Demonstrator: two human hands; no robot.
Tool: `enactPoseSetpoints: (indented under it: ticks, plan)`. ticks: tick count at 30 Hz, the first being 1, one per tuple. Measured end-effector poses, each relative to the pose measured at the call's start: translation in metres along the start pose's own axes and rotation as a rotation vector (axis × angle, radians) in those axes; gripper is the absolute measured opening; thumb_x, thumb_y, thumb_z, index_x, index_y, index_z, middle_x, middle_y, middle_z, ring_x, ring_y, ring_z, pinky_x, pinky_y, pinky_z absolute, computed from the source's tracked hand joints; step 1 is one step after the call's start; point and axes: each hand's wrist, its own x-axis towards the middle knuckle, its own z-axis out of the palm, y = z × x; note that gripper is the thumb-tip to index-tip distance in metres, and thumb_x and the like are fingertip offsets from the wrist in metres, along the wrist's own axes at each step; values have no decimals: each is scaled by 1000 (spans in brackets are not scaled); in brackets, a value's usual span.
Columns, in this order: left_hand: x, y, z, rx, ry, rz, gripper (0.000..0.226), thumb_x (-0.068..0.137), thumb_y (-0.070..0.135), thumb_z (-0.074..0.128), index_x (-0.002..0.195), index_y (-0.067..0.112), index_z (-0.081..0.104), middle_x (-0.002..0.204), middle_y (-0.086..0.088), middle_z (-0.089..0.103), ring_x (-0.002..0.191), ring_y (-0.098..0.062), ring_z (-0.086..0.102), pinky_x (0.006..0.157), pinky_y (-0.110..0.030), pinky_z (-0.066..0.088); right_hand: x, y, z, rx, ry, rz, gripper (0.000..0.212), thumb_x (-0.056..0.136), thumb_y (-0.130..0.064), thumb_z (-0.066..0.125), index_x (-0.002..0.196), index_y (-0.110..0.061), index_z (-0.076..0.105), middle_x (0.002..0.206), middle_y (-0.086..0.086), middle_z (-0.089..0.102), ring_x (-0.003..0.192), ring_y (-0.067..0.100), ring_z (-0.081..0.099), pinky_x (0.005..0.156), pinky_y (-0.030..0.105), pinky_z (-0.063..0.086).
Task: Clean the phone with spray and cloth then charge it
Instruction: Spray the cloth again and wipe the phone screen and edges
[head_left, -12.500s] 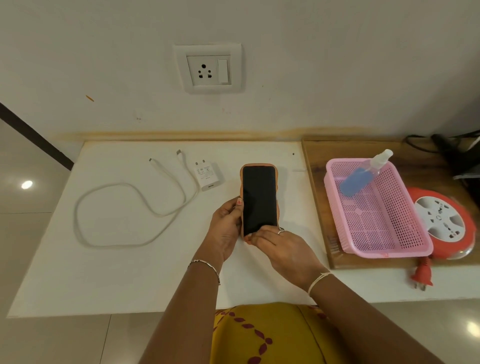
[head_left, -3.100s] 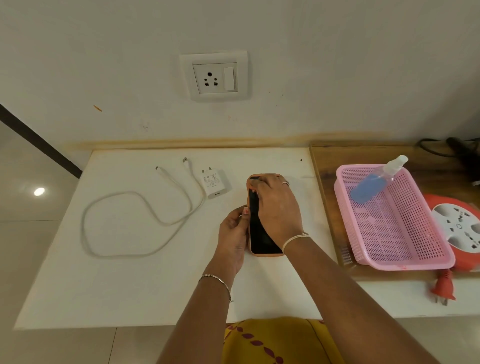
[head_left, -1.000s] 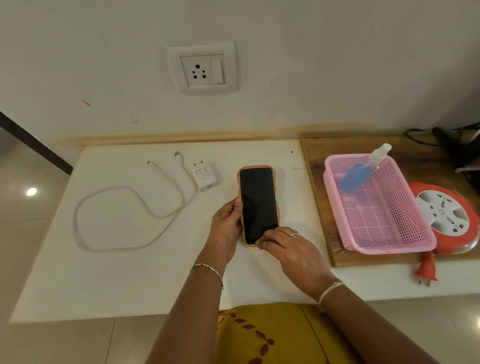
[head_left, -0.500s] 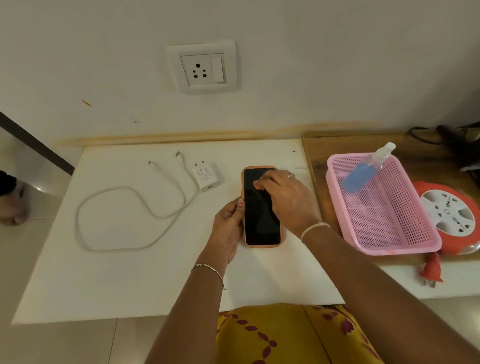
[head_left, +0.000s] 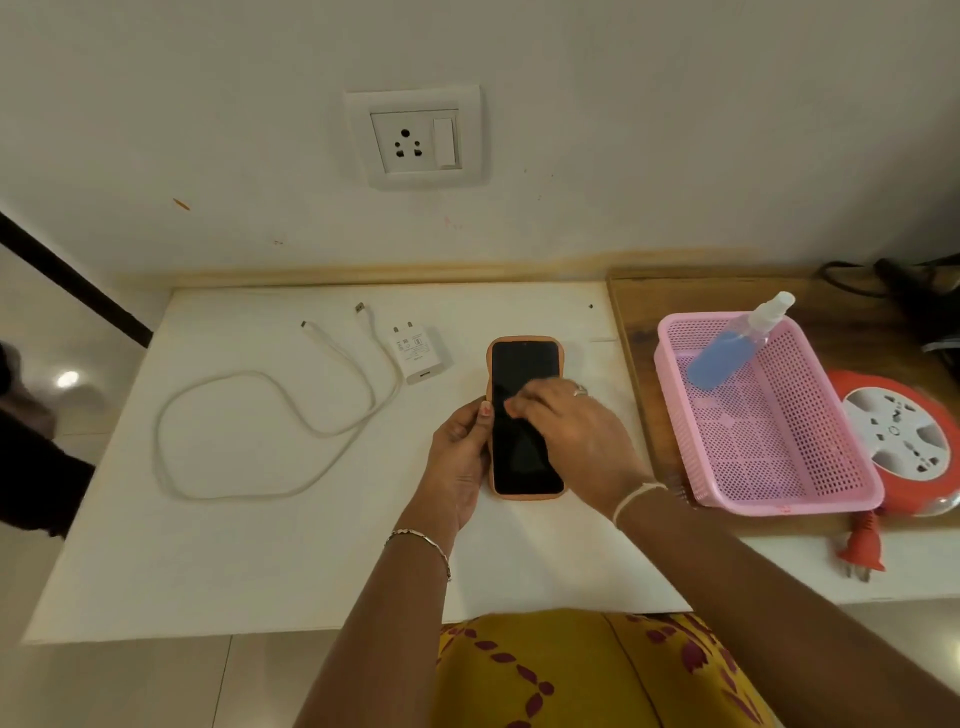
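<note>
A black phone (head_left: 524, 369) in an orange case lies screen up on the white table (head_left: 260, 545). My left hand (head_left: 460, 457) grips the phone's left edge, thumb on the rim. My right hand (head_left: 576, 431) lies over the middle of the screen with blurred fingertips touching the glass; no cloth shows in it. A spray bottle (head_left: 727, 353) of blue liquid leans in the pink basket (head_left: 810, 488) at the right. A white charger adapter (head_left: 418, 351) and a looped white cable (head_left: 234, 389) lie left of the phone, unplugged.
A wall socket (head_left: 415, 137) sits above the table's back edge. The basket stands on a wooden board (head_left: 639, 312), beside a red and white extension reel (head_left: 904, 441) with its red plug (head_left: 862, 551) hanging at the front. Dark cords lie at the far right.
My right hand has slid from the top of the screen down to its middle. Before that it moved from the bottom to the top. My left hand keeps its hold on the phone's edge.
</note>
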Motion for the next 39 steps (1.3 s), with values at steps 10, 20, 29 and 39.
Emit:
enactPoseSetpoints:
  ticks: [10,20,29,39]
  plan:
    - [-2,2,6,121,59,2,20,97,25,51,101,17,69,113,-8,70,109,-24,64,87,-32,54,-65,-17,23,-78,-9,-223,35,86,-3,42,110,-9,67,108,7,65,97,25,61,72,29,53]
    - [-3,5,2,41,-4,-11,28,100,25,44,110,12,68,112,-9,72,101,-20,69,73,-23,56,-41,-19,31,27,25,-12,34,78,-5,71,111,-11,65,110,7,63,96,26,60,71,36,56]
    - [-2,4,1,40,-29,1,29,100,22,45,116,12,67,121,-11,67,114,-22,62,96,-33,49,30,-17,12,76,142,258,30,74,-4,71,102,-14,70,104,1,65,94,22,61,66,30,52]
    - [2,-4,-3,70,17,13,29,97,26,52,118,13,66,118,-7,70,110,-22,65,83,-27,53,60,-7,3,-6,111,240,36,71,3,66,103,-13,65,104,5,61,94,26,56,67,34,51]
